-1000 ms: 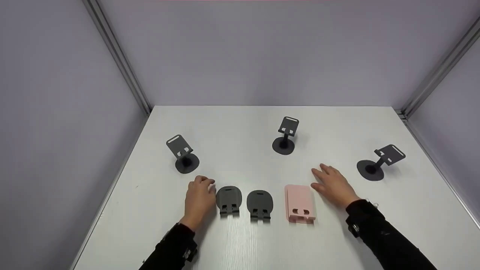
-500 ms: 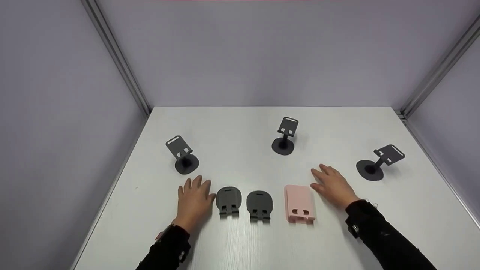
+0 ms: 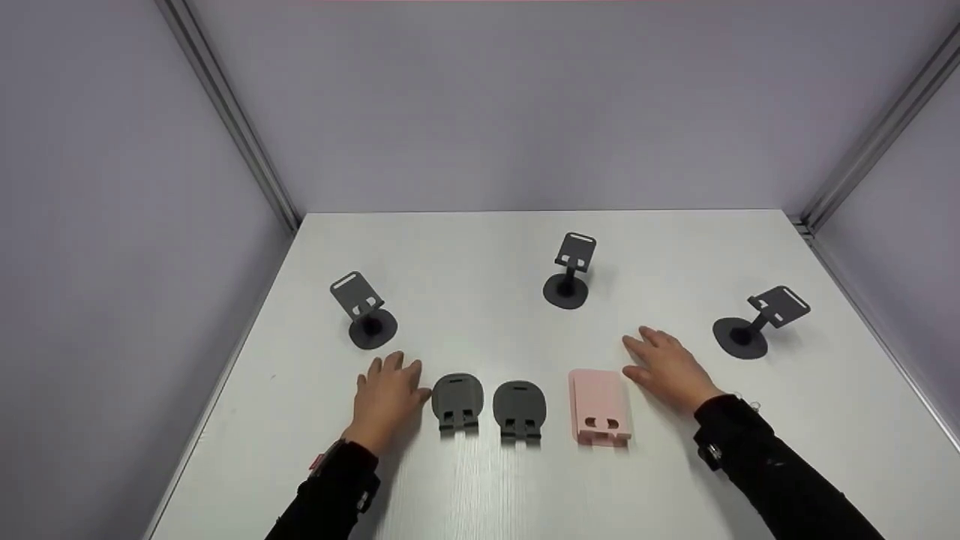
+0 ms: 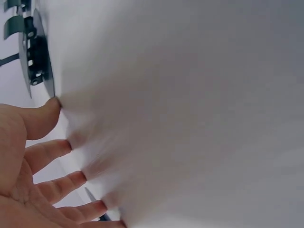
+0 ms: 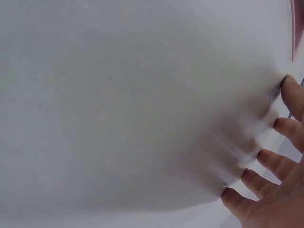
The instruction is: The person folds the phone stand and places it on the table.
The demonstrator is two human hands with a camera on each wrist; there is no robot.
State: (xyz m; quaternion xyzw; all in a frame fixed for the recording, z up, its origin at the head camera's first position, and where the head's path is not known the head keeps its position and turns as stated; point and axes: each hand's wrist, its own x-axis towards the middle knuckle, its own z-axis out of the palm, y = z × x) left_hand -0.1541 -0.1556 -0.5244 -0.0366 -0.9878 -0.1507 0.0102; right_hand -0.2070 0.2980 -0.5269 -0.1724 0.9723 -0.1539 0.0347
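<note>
My left hand lies on the white table with fingers spread, its thumb tip right at the edge of a folded dark grey phone stand. A second folded grey phone stand lies just right of that one. Further right is a folded pink phone stand. Beside it my right hand rests on the tabletop, fingers apart and holding nothing. In the left wrist view the folded grey stand shows edge-on above the thumb. The right wrist view shows fingertips on the table and a sliver of the pink stand.
Three unfolded dark phone stands on round bases stand farther back: one at left, one at back centre, one at right. Pale panels enclose the table at the back and both sides.
My left hand has moved slightly left and its bent fingers have straightened and spread on the table. The right hand and the stands have stayed in place.
</note>
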